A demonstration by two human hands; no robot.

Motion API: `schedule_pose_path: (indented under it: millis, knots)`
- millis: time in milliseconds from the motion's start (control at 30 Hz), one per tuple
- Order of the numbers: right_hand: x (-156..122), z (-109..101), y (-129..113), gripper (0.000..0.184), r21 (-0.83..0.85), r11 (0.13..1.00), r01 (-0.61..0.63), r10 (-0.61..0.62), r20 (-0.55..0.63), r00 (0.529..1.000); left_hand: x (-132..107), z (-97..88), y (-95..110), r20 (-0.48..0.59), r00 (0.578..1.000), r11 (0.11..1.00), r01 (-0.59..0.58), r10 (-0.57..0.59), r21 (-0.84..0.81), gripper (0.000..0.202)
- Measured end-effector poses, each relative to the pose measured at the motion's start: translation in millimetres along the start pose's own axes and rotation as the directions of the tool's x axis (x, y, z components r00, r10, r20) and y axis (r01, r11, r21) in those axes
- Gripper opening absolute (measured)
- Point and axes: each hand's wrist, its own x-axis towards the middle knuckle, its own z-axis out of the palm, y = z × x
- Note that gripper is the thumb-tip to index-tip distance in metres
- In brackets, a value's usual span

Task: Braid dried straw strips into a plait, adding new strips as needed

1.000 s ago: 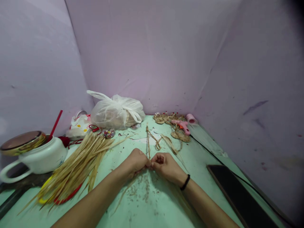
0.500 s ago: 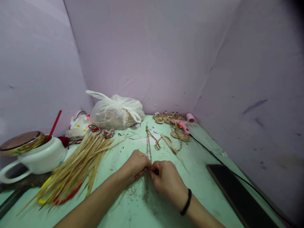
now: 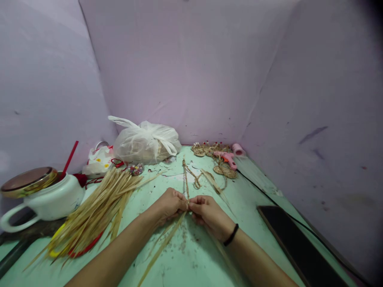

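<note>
The cord (image 3: 186, 181) lies at the middle of the desk (image 3: 245, 229), running from its far end straight back to the fingers, with a looped length beside it. The left hand (image 3: 171, 204) pinches its near end; the right hand (image 3: 209, 213), just beside, pinches the same spot between thumb and finger. A pale strip (image 3: 162, 251) trails from between the hands toward the near edge. A black band (image 3: 231, 234) circles the right wrist.

Right of the cord's far part lie woven coils (image 3: 225, 171), a pink glue gun (image 3: 226, 158) and a pink roll (image 3: 238, 150); nearer, a dark slab (image 3: 296, 243). To the left spread a bundle (image 3: 101, 199) of dry strips, beads (image 3: 136, 169), a knotted bag (image 3: 143, 143) and a white pot (image 3: 58, 198).
</note>
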Motion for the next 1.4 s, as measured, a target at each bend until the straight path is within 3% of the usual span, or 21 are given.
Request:
schedule_pose_path:
  millis: [133,233,333,433,533,600,700,800,900,967,1033,1100,1167,1267,1400]
  knots:
    - [3.3,-3.3,4.5,0.019,-0.137,0.990,0.021,-0.027,-0.049,0.998,-0.5,0.0,1.4,-0.002,1.000,0.995,0.012,-0.012,0.103,0.005]
    - [4.7,-5.9,7.5,0.023,-0.101,0.995,0.001,-0.002,-0.012,1.000,-3.6,-1.8,4.1,-0.076,0.997,0.968,0.006,0.013,0.249,0.008]
    - [4.8,-4.1,10.3,0.014,-0.059,0.998,-0.017,0.014,-0.040,0.999,-8.4,-0.9,6.7,-0.151,0.987,0.911,0.015,0.053,0.413,0.011]
    - [3.8,-1.1,11.1,0.006,-0.037,0.999,-0.010,0.006,-0.097,0.995,-14.7,8.9,6.2,-0.250,0.963,0.833,0.055,0.102,0.551,0.011]
    - [2.4,0.3,11.4,0.003,0.025,1.000,0.010,-0.007,-0.107,0.994,-24.6,28.5,2.9,-0.348,0.913,0.730,0.090,0.212,0.678,0.014]
    - [1.9,0.5,12.5,0.002,0.061,0.998,0.019,-0.012,-0.114,0.993,-32.8,42.1,1.0,-0.360,0.892,0.633,0.115,0.272,0.766,0.022]
    - [2.8,-0.2,14.8,0.003,0.067,0.997,0.046,-0.037,-0.120,0.992,-42.4,51.1,1.1,-0.311,0.902,0.507,0.125,0.300,0.853,0.027]
    - [4.3,-4.3,15.9,0.002,0.079,0.996,0.044,-0.039,-0.067,0.997,-43.7,39.3,5.4,-0.289,0.903,0.584,0.053,0.318,0.810,0.028]
    - [5.1,-11.7,15.3,0.007,0.101,0.995,0.013,-0.020,0.064,0.998,-37.6,19.3,10.9,-0.458,0.827,0.812,0.004,0.325,0.584,0.030]
    - [5.3,-16.2,14.8,0.010,0.120,0.993,-0.003,-0.013,0.138,0.990,-31.9,12.2,12.1,-0.465,0.878,0.957,0.027,0.116,0.290,0.021]
    - [5.7,-18.9,14.6,0.011,0.134,0.991,-0.002,-0.021,0.170,0.985,-26.4,12.3,10.4,-0.286,0.956,0.997,0.079,-0.071,0.017,0.016]
    - [6.8,-19.7,14.9,0.011,0.131,0.991,0.014,-0.039,0.187,0.982,-21.4,16.4,6.9,-0.138,0.985,0.989,0.085,-0.101,-0.119,0.013]
    - [8.8,-19.3,15.9,0.010,0.076,0.997,0.034,-0.048,0.189,0.981,-17.3,20.4,3.5,-0.119,0.988,0.989,0.089,-0.103,-0.117,0.011]
    - [11.5,-17.5,17.8,0.004,-0.142,0.984,0.112,-0.097,0.103,0.990,-12.4,22.6,-0.6,-0.218,0.967,0.989,0.144,-0.133,0.037,0.011]
    - [4.6,-15.0,14.5,0.004,-0.546,0.808,0.222,-0.308,-0.071,0.949,-5.8,24.1,-7.5,-0.311,0.950,0.988,0.046,0.003,0.148,0.021]
